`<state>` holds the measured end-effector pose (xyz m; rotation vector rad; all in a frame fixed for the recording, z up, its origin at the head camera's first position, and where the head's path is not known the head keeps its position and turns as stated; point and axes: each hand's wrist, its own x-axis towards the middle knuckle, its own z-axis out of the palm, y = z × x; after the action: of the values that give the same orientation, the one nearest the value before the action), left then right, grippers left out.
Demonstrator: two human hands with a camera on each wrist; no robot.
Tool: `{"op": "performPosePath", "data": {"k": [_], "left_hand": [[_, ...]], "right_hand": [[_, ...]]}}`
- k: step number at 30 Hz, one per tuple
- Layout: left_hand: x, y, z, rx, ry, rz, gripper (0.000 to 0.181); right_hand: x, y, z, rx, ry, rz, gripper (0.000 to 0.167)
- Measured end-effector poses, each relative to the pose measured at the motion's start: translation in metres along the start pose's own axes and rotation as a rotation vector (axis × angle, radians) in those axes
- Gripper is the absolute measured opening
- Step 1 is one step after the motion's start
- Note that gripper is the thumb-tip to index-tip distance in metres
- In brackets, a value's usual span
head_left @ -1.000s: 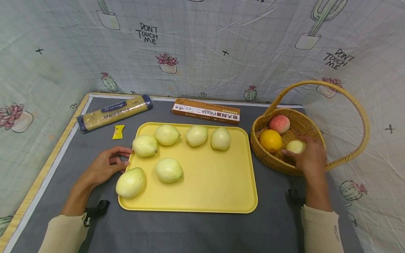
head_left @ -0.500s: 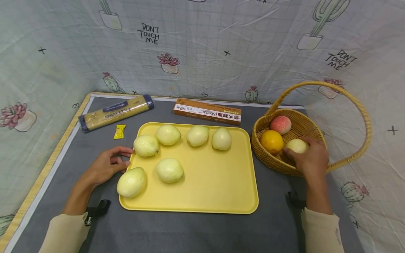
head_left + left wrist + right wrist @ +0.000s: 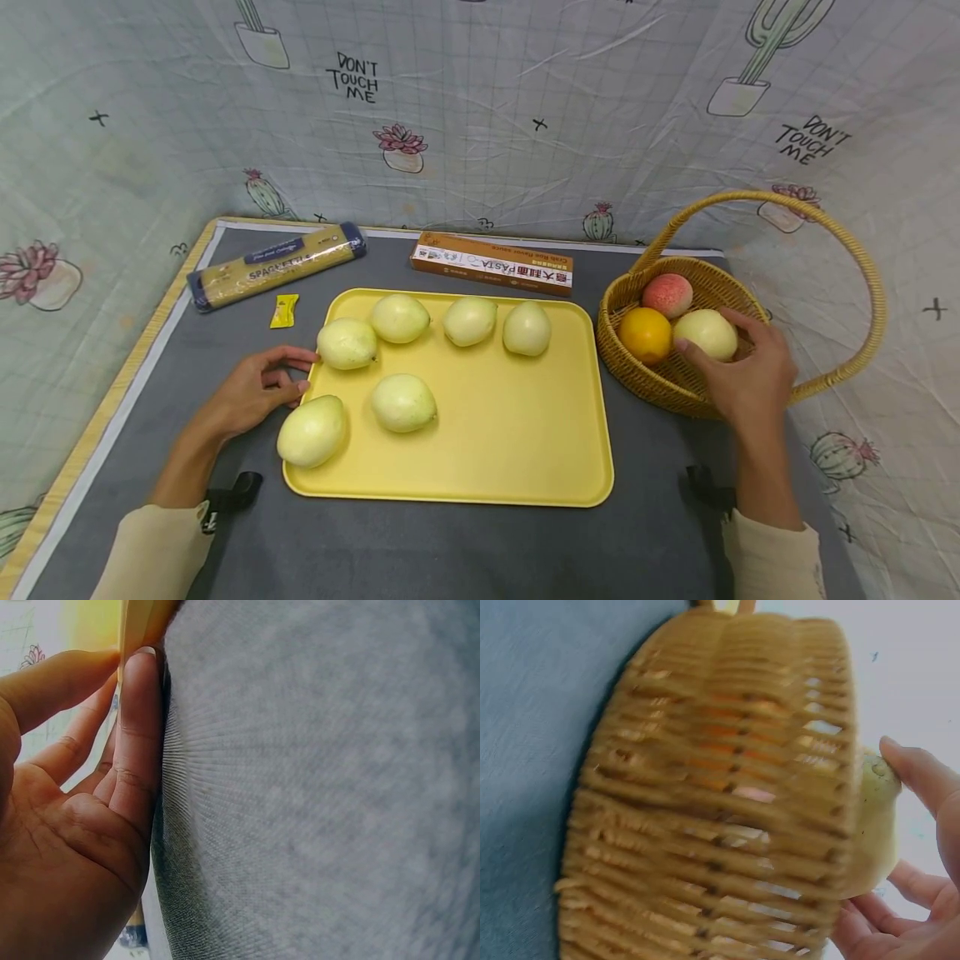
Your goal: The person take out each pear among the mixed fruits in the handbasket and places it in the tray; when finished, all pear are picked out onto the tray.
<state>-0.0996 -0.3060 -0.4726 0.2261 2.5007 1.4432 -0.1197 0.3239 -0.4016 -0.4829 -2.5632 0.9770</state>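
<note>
At the yellow tray's (image 3: 517, 425) left edge, my left hand (image 3: 251, 393) pinches the rim between thumb and fingers; the left wrist view shows the thumb (image 3: 64, 684) against it. Several pale yellow-green fruits (image 3: 403, 403) lie on the tray. My right hand (image 3: 752, 375) holds another pale yellow-green fruit (image 3: 707, 335) at the wicker basket (image 3: 637, 385). In the right wrist view this fruit (image 3: 876, 832) shows beside the rim, with thumb and fingers around it. An orange (image 3: 643, 335) and a peach (image 3: 667, 296) lie in the basket.
Over the basket arches a tall handle (image 3: 873, 287). Behind the tray lie a spaghetti packet (image 3: 277, 265) and a pasta box (image 3: 491, 264). A small yellow wrapped sweet (image 3: 284, 311) sits on the grey table (image 3: 450, 546). Printed cloth (image 3: 480, 108) closes off the back and sides.
My right hand has taken hold of the pale fruit in the basket and raised it. That fruit appears larger and higher now. The left hand stays at the tray's rim.
</note>
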Motion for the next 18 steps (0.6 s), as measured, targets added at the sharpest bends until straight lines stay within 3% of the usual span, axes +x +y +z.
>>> {"op": "performPosePath", "data": {"k": [8,18], "left_hand": [[0.000,0.000,0.001,0.004,0.008,0.010,0.038],[0.000,0.000,0.001,-0.004,0.005,0.001,0.039]], "right_hand": [[-0.017,-0.026,0.000,0.126,0.062,-0.106,0.066],[-0.046,-0.060,0.010,0.278,-0.033,-0.238,0.070]]}}
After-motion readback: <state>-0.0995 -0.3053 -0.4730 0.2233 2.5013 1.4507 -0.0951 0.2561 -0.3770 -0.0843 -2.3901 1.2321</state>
